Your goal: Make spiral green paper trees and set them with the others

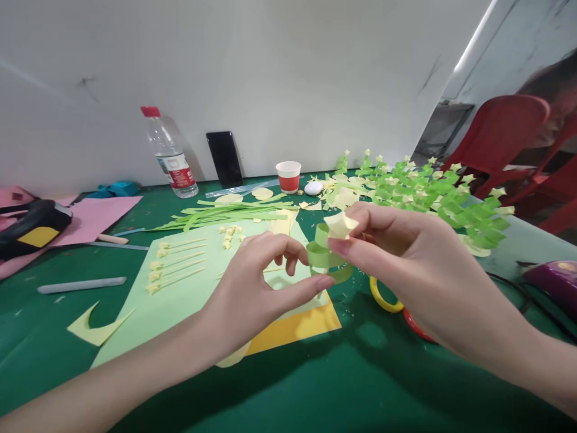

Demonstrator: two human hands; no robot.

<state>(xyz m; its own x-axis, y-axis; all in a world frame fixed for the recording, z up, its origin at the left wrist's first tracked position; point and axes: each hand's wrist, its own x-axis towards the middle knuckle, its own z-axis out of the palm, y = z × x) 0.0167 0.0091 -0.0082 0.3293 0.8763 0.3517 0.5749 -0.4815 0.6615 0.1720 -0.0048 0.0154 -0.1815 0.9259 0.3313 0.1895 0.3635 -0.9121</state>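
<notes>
In the middle of the head view my right hand (396,240) pinches a pale yellow paper star (341,225) between thumb and fingers. From the star hangs a curled green paper strip (321,255) in loose loops. My left hand (265,270) curves round the lower loops, its forefinger and thumb at their edges. Below lies a pale green paper sheet (180,319), bearing several thin yellow strips with small stars at one end (175,263) and a few loose small stars (231,236). Scissors with yellow and red handles (385,294) lie partly hidden under my right hand.
Finished green curls topped with stars (433,192) stand at the right. At the back are green strips (225,211), a paper cup (288,175), a phone (224,159) and a water bottle (171,157). A tape measure (36,225) lies left; a purple tool (552,285) lies right.
</notes>
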